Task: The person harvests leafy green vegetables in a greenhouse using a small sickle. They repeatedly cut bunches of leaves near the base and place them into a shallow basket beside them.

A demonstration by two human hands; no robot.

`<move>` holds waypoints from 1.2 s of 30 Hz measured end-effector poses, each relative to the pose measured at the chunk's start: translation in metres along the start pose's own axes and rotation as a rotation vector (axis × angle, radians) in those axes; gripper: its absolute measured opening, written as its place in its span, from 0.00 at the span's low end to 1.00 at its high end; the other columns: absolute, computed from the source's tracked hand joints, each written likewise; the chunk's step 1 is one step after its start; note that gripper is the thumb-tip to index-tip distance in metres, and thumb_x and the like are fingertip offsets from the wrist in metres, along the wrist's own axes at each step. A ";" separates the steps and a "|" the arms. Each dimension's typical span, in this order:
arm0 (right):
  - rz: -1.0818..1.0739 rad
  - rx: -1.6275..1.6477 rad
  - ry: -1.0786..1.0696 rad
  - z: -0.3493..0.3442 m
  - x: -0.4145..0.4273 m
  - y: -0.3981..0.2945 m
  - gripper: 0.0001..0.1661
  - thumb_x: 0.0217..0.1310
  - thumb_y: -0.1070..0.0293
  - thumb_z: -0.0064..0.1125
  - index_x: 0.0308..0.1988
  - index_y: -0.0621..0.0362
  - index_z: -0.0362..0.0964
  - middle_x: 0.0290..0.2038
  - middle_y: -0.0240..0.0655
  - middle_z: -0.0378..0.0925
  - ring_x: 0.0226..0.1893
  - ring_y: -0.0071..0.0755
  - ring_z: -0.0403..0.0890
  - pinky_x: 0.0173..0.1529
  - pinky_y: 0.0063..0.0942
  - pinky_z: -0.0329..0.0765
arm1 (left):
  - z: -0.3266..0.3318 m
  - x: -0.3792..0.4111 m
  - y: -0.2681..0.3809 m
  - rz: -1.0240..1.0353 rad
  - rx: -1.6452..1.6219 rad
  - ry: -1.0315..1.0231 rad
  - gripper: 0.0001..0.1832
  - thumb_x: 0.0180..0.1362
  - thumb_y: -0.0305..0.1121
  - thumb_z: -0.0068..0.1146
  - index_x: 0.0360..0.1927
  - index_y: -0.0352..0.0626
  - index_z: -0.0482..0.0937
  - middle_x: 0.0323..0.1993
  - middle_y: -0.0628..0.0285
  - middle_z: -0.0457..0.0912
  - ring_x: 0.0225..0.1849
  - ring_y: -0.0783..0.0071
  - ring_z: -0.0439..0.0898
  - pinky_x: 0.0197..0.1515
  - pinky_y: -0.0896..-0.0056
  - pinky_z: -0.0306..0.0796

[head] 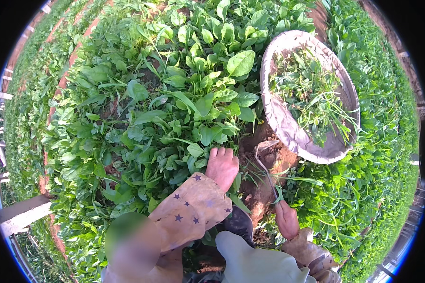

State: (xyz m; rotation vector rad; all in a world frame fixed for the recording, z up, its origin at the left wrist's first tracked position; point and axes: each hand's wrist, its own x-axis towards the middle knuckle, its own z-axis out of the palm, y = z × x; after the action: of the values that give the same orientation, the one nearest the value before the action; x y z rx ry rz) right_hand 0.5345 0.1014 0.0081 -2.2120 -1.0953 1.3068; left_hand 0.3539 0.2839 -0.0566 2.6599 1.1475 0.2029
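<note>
My left hand (222, 167), below a star-patterned sleeve, reaches in at the edge of a bed of broad-leaved green plants (184, 116). Its fingers are bent down among the leaves, and whether they grip a stem is hidden. My right hand (287, 219) is closed around the handle of a small hand hoe with a thin curved metal neck (265, 166). The hoe's blade rests at the bare soil, just below a cloth-lined basket (294, 141). Pulled grass and small weeds (308, 92) lie in the basket.
A strip of reddish soil (256, 198) runs between the plant beds. More dense leafy plants (379, 159) grow at the right. Further rows stand at the far left, where a pale post or beam (24, 214) juts in. A dark shoe or boot tip (239, 223) is near my left sleeve.
</note>
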 end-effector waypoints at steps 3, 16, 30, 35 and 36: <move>-0.036 -0.040 0.043 0.005 0.008 -0.007 0.12 0.67 0.66 0.44 0.34 0.64 0.67 0.18 0.52 0.69 0.20 0.57 0.74 0.26 0.42 0.69 | -0.015 0.000 0.008 0.003 -0.041 -0.003 0.04 0.41 0.29 0.55 0.22 0.42 0.77 0.28 0.62 0.72 0.38 0.65 0.72 0.45 0.63 0.63; -0.060 -0.015 0.123 0.015 0.015 0.010 0.15 0.68 0.64 0.43 0.30 0.64 0.64 0.16 0.41 0.64 0.17 0.32 0.65 0.25 0.33 0.67 | 0.048 0.052 0.025 -0.115 0.022 -0.104 0.05 0.42 0.33 0.57 0.20 0.44 0.81 0.25 0.61 0.75 0.28 0.66 0.77 0.31 0.63 0.66; -0.094 0.187 0.023 0.035 0.037 0.017 0.14 0.68 0.65 0.42 0.36 0.64 0.68 0.18 0.37 0.65 0.19 0.34 0.66 0.27 0.32 0.67 | 0.070 0.052 0.012 -0.276 0.053 -0.401 0.03 0.41 0.32 0.59 0.21 0.47 0.83 0.25 0.60 0.79 0.32 0.62 0.79 0.34 0.59 0.68; -0.115 0.117 -0.055 0.031 0.033 0.008 0.12 0.67 0.68 0.42 0.35 0.66 0.66 0.23 0.49 0.72 0.24 0.52 0.75 0.29 0.38 0.72 | 0.056 0.048 0.004 -0.264 0.015 -0.503 0.04 0.43 0.31 0.61 0.24 0.45 0.84 0.29 0.57 0.80 0.35 0.59 0.80 0.37 0.58 0.72; -0.099 0.143 -0.091 0.030 0.031 0.010 0.12 0.67 0.68 0.41 0.36 0.65 0.66 0.23 0.48 0.73 0.23 0.49 0.75 0.29 0.37 0.72 | 0.053 0.048 0.004 -0.259 -0.005 -0.505 0.05 0.43 0.31 0.61 0.25 0.44 0.84 0.30 0.57 0.81 0.36 0.58 0.81 0.38 0.57 0.72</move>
State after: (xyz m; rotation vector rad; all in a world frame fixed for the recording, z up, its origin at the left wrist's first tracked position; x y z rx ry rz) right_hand 0.5215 0.1160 -0.0320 -1.9879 -1.0925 1.4096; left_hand 0.4009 0.3073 -0.1052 2.3195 1.2794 -0.4804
